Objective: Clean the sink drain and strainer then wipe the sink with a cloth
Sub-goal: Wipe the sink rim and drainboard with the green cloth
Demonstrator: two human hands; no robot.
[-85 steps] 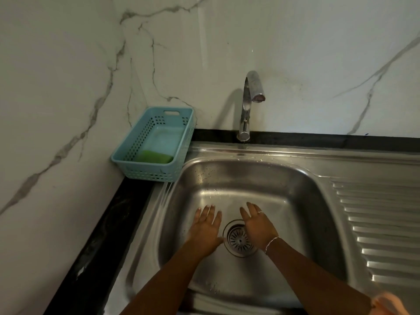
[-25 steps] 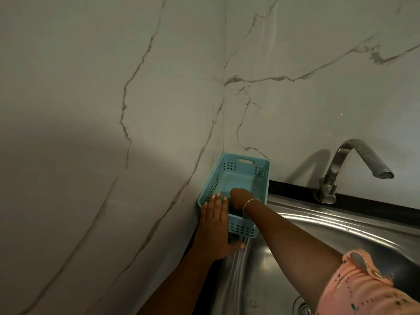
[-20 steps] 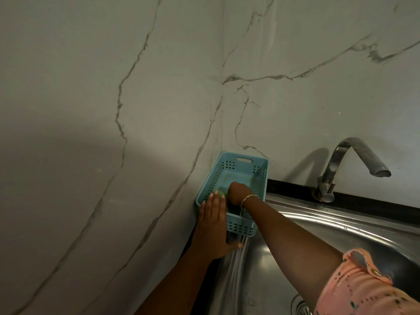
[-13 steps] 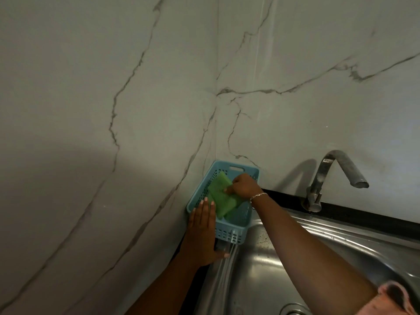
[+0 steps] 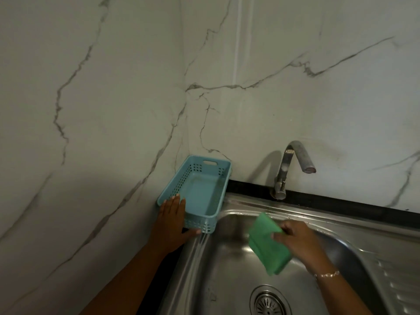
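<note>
1. Sitting at the bottom of the shiny steel sink, the round metal drain strainer is partly cut off by the edge of the view.
2. Above the bowl, the right hand pinches a folded green cloth between thumb and fingers. The cloth looks a bit blurry, so it may be a sponge.
3. The left hand lies flat, fingers together, pressed on the near left corner of the light blue plastic basket with holes.
4. The basket sits in the corner, touching the white marble wall.
5. Farther back, the curved metal tap stands behind the sink.
</note>
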